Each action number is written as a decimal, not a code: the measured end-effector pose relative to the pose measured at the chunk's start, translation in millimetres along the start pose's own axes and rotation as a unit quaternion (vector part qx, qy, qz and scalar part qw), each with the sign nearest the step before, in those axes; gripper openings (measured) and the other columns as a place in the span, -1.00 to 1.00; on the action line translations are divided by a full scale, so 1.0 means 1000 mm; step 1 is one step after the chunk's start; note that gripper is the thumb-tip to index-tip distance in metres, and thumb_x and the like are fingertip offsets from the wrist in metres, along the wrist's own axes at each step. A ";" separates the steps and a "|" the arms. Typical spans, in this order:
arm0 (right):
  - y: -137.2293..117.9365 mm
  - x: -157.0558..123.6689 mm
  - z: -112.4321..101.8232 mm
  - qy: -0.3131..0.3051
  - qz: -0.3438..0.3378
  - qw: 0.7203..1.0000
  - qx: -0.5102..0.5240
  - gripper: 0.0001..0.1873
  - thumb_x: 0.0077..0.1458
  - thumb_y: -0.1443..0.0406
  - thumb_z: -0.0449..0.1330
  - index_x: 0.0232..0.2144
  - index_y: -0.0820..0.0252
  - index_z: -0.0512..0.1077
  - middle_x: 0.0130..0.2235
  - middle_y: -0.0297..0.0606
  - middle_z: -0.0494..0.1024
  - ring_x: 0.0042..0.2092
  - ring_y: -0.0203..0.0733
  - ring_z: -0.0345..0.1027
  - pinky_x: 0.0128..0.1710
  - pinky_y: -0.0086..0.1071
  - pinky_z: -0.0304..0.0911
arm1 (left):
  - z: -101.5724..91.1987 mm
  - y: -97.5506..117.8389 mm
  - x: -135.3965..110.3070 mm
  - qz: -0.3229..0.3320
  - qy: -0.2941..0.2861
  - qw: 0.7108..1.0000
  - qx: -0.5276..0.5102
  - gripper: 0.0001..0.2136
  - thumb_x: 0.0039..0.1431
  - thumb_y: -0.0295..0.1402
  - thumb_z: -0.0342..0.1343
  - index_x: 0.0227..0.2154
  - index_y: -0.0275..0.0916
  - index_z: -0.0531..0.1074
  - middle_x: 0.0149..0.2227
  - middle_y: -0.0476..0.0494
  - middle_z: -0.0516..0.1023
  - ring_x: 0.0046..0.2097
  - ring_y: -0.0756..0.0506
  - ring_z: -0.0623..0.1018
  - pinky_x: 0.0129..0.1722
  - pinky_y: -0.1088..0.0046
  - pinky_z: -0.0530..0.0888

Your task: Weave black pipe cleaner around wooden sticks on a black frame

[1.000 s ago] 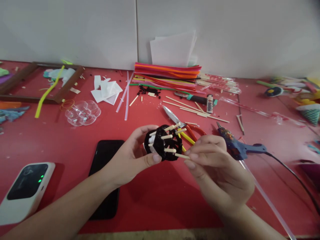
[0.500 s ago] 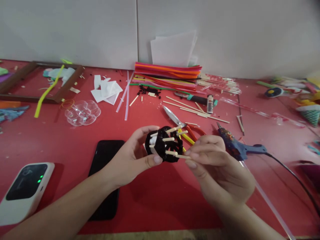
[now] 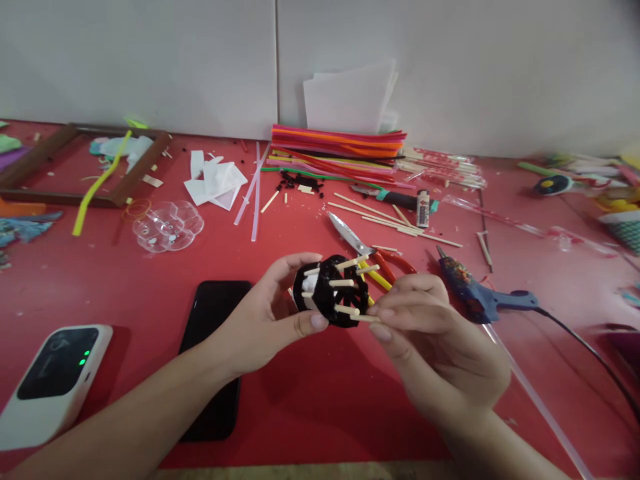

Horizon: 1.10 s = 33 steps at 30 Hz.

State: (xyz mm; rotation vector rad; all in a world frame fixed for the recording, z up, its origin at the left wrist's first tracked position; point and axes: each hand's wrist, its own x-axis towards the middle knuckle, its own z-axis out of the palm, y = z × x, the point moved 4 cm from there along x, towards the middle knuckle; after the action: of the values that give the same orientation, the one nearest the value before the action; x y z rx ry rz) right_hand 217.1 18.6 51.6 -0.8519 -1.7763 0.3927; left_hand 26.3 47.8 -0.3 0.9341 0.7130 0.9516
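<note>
My left hand (image 3: 280,313) is wrapped round a small black fuzzy ring-like craft piece (image 3: 331,293), tilted on its side above the red table. Several short pale wooden sticks (image 3: 341,283) poke out of it toward the right, and some white material shows inside. Between thumb and fingertips, my right hand (image 3: 430,340) pinches another thin wooden stick (image 3: 365,318), whose free end lies close to the lowest protruding stick; whether they touch I cannot tell. Just behind the piece, scissors (image 3: 350,233) with red and yellow handles rest on the table.
A blue glue gun (image 3: 465,290) with its cord lies to the right. Behind are loose wooden sticks (image 3: 395,217), a lighter (image 3: 423,208) and colourful pipe cleaners (image 3: 340,143). A black phone (image 3: 213,407) and a white device (image 3: 60,380) lie to the left.
The pinched stick's tip has dropped slightly below the end of the lowest protruding stick. Both hands keep their holds, and the whole view has shifted a little.
</note>
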 end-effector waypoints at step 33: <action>-0.005 0.004 0.000 -0.024 -0.042 0.998 -0.049 -0.65 0.05 0.59 0.31 -0.19 0.10 0.53 -0.33 -0.40 0.69 -0.35 -0.23 0.52 -0.16 -0.14 0.37 | -0.002 0.001 0.000 0.010 0.003 1.000 0.012 -0.46 0.07 -0.33 0.48 0.08 -0.06 0.39 0.14 -0.15 0.55 0.01 -0.13 0.62 -0.01 0.33 0.55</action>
State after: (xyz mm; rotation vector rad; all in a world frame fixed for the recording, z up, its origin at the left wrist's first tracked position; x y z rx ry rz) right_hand 214.7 18.0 57.1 -0.8394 -1.8804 0.2759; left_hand 24.6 48.2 -0.4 0.9611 0.7233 0.9667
